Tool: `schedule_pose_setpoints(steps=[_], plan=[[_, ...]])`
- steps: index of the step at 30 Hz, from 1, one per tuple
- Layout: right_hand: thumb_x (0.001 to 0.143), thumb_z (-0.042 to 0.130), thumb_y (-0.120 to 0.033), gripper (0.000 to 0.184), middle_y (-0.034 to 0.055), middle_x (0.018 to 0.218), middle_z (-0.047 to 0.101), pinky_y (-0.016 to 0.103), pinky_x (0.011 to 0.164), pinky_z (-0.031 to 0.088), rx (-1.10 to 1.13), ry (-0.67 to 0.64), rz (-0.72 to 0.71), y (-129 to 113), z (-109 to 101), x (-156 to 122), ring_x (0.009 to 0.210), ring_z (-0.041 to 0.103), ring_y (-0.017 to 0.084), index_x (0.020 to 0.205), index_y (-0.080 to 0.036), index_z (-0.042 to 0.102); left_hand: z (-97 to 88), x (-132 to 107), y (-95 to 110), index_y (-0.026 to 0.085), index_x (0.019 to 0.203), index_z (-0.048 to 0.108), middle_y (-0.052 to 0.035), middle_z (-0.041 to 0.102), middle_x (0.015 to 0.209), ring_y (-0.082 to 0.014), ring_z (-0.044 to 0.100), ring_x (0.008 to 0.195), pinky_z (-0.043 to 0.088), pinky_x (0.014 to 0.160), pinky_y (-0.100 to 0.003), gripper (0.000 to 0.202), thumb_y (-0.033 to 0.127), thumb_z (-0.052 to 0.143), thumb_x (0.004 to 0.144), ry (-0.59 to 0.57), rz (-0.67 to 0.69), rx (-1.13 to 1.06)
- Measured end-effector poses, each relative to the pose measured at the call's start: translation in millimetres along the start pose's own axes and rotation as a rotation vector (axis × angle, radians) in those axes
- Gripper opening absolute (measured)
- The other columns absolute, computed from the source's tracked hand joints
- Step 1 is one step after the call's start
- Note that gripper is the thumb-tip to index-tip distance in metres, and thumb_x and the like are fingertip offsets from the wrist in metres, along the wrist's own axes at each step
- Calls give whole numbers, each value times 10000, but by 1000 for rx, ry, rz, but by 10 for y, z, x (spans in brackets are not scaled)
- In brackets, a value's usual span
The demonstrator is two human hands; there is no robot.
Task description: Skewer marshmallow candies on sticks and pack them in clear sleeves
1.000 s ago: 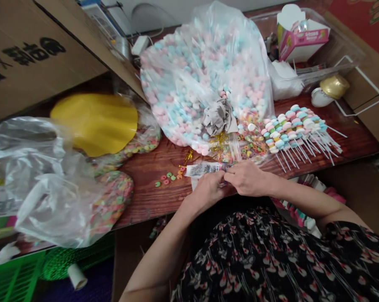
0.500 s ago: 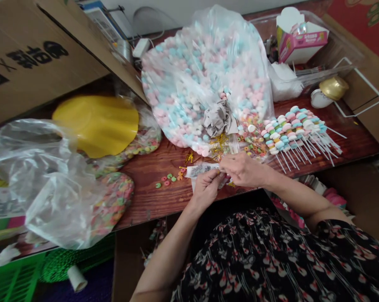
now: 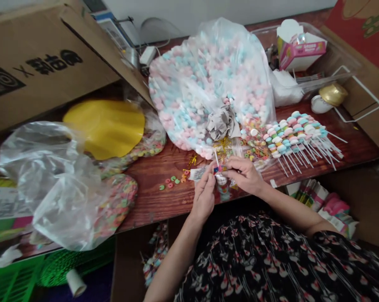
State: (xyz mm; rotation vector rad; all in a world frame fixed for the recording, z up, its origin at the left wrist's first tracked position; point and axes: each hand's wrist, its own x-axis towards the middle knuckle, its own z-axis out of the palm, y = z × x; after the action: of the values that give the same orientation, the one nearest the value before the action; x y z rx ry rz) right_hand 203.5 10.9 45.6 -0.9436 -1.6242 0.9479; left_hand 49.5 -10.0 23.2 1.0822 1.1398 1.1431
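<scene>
Your left hand (image 3: 204, 196) and right hand (image 3: 245, 175) both pinch one wrapped sweet (image 3: 223, 185); at two o'clock lie the candy sticks (image 3: 294, 133), at twelve the big bag (image 3: 208, 79)

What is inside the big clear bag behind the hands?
Inside the big clear bag are many pink, blue and white sweets. A crumpled grey sheet hides a patch near its front; whatever lies deeper is covered.

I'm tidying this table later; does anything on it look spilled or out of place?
Yes: several ring candies lie scattered loose on the table, left of the left hand. They look spilled, since similarly coloured candies sit inside the clear bag farther left.
</scene>
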Motion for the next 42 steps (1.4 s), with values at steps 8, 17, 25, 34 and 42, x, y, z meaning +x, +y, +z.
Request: schedule_pose_setpoints(steps=[8, 17, 25, 34, 42], plan=[[870, 555, -198, 149, 12, 752, 533, 263, 644, 410, -144, 91, -172, 33, 164, -79, 680, 487, 113, 745, -188, 636, -138, -45, -62, 180, 913, 755, -33, 732, 888, -142, 639, 819, 489, 839, -259, 243, 364, 757, 754, -68, -134, -277], [771, 688, -243, 156, 18, 803, 646, 309, 780, 485, 277, 146, 61, 79, 235, -50, 814, 602, 146, 664, -189, 590, -126, -2, 78, 141, 784, 719, -40, 678, 735, -166, 612, 726, 484, 739, -295, 322, 431, 802, 671, -263, -382, -368], [877, 559, -326, 124, 42, 866, 631, 337, 710, 486, -39, 183, 59, 135, 135, -40, 811, 584, 171, 883, -216, 617, -176, 87, 161, 133, 714, 643, -15, 631, 663, -106, 585, 609, 468, 632, -219, 242, 355, 726, 765, -297, -372, -295], [954, 449, -228, 223, -7, 1255, 625, 460, 982, 223, -858, -550, -802, 74, -279, 112, 1271, 400, 222, 1097, -293, 606, -391, -3, 164, 148, 741, 558, -8, 570, 605, -91, 469, 384, 429, 434, -249, 290, 416, 651, 801, -686, -599, -359], [798, 522, -124, 97, 69, 801, 659, 426, 832, 246, -911, -698, -322, 26, 151, 149, 892, 495, 221, 755, -153, 604, -522, -62, 189, 173, 716, 617, -15, 606, 705, -128, 526, 682, 416, 622, -217, 234, 372, 599, 838, -382, -48, 340]])
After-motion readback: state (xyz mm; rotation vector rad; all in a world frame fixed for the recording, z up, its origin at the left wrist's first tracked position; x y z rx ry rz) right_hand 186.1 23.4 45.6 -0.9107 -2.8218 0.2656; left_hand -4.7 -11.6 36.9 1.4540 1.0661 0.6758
